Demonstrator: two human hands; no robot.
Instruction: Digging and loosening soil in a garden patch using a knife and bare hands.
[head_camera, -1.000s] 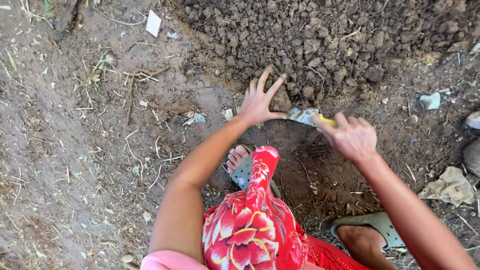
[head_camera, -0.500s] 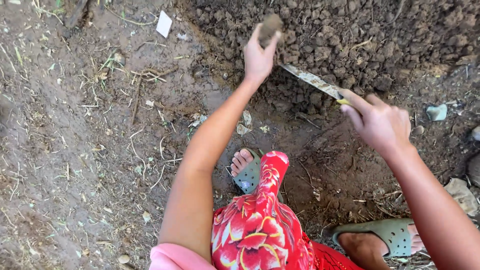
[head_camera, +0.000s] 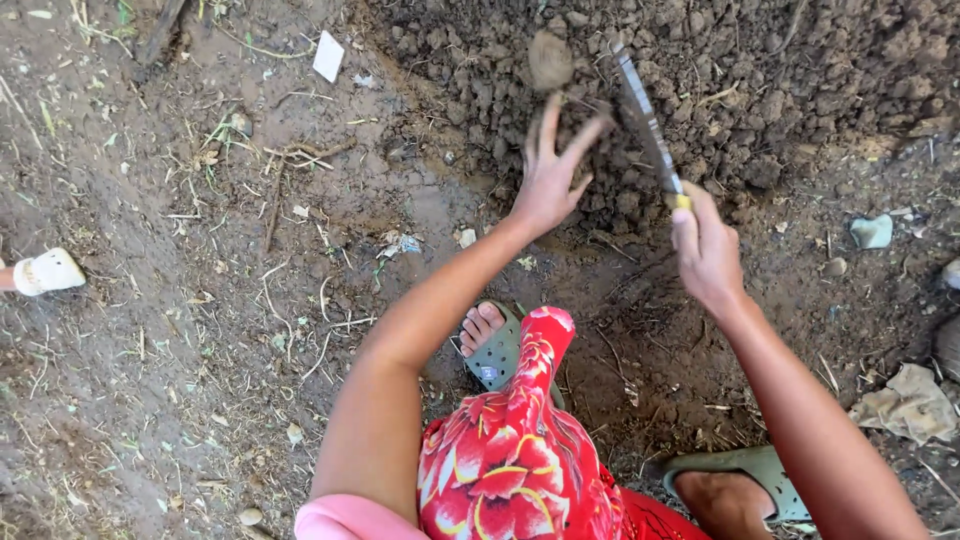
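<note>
My left hand (head_camera: 552, 175) is stretched out over the edge of a heap of dark soil clods (head_camera: 700, 70), fingers spread, with nothing in it. A brown clod (head_camera: 549, 60) is in the air just beyond its fingertips, blurred. My right hand (head_camera: 706, 250) grips the yellow handle of a flat metal blade (head_camera: 645, 120) that points up and away into the heap. Below the hands lies a shallow dug hollow (head_camera: 640, 330) in the ground.
My feet in grey-green clogs (head_camera: 497, 350) (head_camera: 745, 475) stand either side of the hollow, with a red flowered garment (head_camera: 520, 450) over my knee. A white scrap (head_camera: 328, 55), stones (head_camera: 872, 230) and a crumpled rag (head_camera: 908, 400) lie around. Another person's white shoe (head_camera: 45, 270) shows at the left edge.
My left hand carried a clod up from the hollow and let it go toward the heap; its fingers have opened. My right hand swung the blade upright.
</note>
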